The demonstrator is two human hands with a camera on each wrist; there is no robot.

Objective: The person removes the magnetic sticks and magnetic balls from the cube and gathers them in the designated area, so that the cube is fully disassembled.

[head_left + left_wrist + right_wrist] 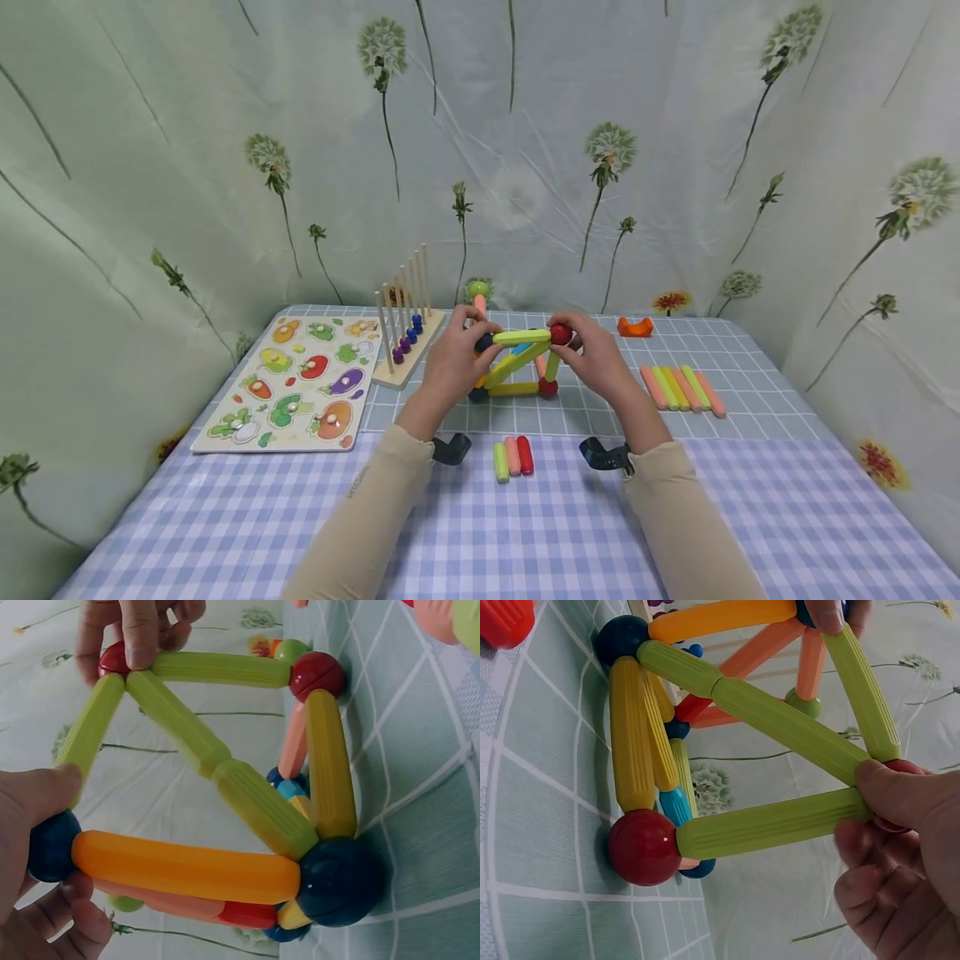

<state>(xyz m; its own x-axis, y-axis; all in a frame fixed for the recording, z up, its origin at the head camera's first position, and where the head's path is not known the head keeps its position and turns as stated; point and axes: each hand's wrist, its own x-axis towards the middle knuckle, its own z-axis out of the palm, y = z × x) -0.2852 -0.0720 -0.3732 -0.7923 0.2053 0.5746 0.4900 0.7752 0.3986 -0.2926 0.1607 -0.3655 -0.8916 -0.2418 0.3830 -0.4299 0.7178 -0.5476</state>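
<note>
A frame of coloured ribbed rods and balls stands on the table between both hands. At its upper left corner my left hand (453,354) pinches a dark blue ball (52,851), the thumb lying over the end of the top green rod (521,337). My right hand (600,362) grips the red ball (560,334) at the upper right corner, thumb in front and fingers behind. Two green rods joined end to end (780,724) run diagonally from that red ball to the lower dark blue ball (343,883). A yellow rod (514,389) forms the bottom edge, ending at a lower red ball (645,847).
Three short rods (513,457) lie near me on the checked cloth. Several more rods (681,389) lie in a row at right, with an orange curved piece (635,327) behind. A vegetable puzzle board (288,447) and a pegged bead stand (392,377) occupy the left.
</note>
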